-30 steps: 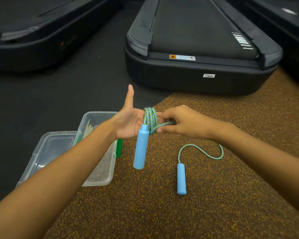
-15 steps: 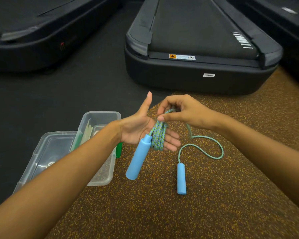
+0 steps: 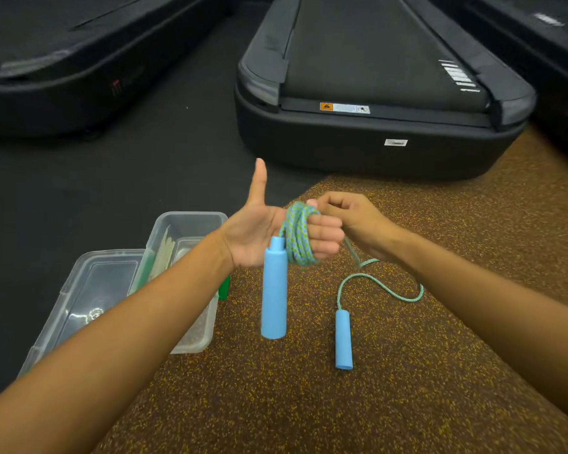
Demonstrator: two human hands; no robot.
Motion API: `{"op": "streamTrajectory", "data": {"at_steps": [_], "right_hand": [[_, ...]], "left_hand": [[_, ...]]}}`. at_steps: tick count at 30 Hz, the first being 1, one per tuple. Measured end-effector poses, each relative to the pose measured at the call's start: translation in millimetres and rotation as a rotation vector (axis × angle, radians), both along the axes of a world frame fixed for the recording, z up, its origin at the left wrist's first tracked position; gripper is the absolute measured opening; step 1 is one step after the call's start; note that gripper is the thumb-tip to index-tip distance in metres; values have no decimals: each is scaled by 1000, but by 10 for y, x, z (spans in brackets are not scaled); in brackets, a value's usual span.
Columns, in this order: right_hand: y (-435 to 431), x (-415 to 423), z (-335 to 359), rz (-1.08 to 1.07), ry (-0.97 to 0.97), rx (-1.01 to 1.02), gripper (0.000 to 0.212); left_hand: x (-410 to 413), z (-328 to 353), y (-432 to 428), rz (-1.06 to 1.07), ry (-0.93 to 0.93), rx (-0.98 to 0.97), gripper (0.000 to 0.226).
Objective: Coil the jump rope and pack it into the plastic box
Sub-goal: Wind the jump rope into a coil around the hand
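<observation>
Rope wound around the left hand, right hand feeding it.

The left hand [image 3: 259, 234], thumb up and fingers curled, is wrapped in coils of rope [image 3: 297, 237]; 1 blue handle [image 3: 274, 293] hangs below it. The right hand [image 3: 351, 224] pinches the strand just behind the coils. Slack trails down to the 2nd handle [image 3: 343, 339] lying on the speckled mat [image 3: 407, 388]. The open box [image 3: 191, 221] sits to the left, beside its lid [image 3: 89, 290].

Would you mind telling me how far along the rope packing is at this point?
Partly done. Several turns of rope already wrap the left hand, with one blue handle hanging below it. The right hand is feeding the next turn. Left to do: wind the loose tail and second handle lying on the floor, then put everything in the plastic box.
</observation>
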State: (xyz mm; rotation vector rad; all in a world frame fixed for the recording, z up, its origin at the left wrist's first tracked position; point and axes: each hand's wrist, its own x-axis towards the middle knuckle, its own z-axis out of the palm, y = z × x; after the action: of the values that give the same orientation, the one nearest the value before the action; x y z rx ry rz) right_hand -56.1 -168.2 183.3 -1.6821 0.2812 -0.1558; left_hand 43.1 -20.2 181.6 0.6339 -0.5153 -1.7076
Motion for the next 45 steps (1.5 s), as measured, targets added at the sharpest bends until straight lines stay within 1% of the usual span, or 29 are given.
{"op": "streamTrajectory", "data": {"at_steps": [3, 4, 8, 10, 13, 16, 18, 21, 24, 26, 28, 30, 32, 33, 35, 37, 39, 40, 43, 45], "right_hand": [[-22, -20, -124, 35, 41, 19, 20], [-14, -27, -137, 43, 53, 16, 19], [20, -69, -161, 79, 105, 12, 22], [26, -109, -173, 166, 144, -41, 19], [50, -153, -165, 268, 206, -119, 15], [95, -182, -151, 340, 267, -161, 15], [132, -198, -143, 379, 309, -169, 21], [171, -202, -24, 442, 347, -264, 28], [194, -192, 168, 512, 365, -429, 26], [214, -177, 284, 513, 359, -512, 21], [226, -156, 381, 484, 311, -637, 18], [226, -134, 458, 460, 250, -808, 17], [214, -121, 506, 431, 206, -932, 18], [204, -118, 519, 414, 188, -958, 18], [170, -108, 535, 387, 150, -946, 16], [143, -98, 555, 372, 113, -869, 15], [126, -83, 567, 369, 85, -766, 15], [117, -74, 564, 370, 77, -714, 15], [80, -64, 533, 344, 43, -562, 15], [51, -68, 506, 306, 9, -481, 16]], "left_hand": [[53, 22, 5, 5, 214, -129, 121], [64, 35, 3, 23, 246, -153, 122], [73, 56, -9, 219, 149, -108, 121], [69, 89, -3, 315, 156, -96, 121], [109, 117, 3, 451, 90, -51, 120], [161, 125, 23, 542, 85, -27, 120], [185, 110, 42, 565, 74, -1, 118], [199, 68, 61, 525, 23, 72, 120], [177, 26, 64, 471, -54, 151, 120], [160, -3, 63, 432, -86, 195, 120], [150, -26, 61, 374, -135, 226, 122], [126, -27, 63, 280, -223, 238, 123], [81, -8, 70, 174, -296, 239, 118], [56, -6, 66, 125, -316, 246, 113], [25, -12, 65, 46, -361, 266, 107], [22, -67, 60, 0, -396, 275, 113], [25, -111, 63, -63, -354, 267, 126], [13, -120, 66, -82, -331, 260, 129], [-13, -103, 58, -126, -239, 212, 127], [-21, -72, 52, -141, -214, 176, 128]]}}
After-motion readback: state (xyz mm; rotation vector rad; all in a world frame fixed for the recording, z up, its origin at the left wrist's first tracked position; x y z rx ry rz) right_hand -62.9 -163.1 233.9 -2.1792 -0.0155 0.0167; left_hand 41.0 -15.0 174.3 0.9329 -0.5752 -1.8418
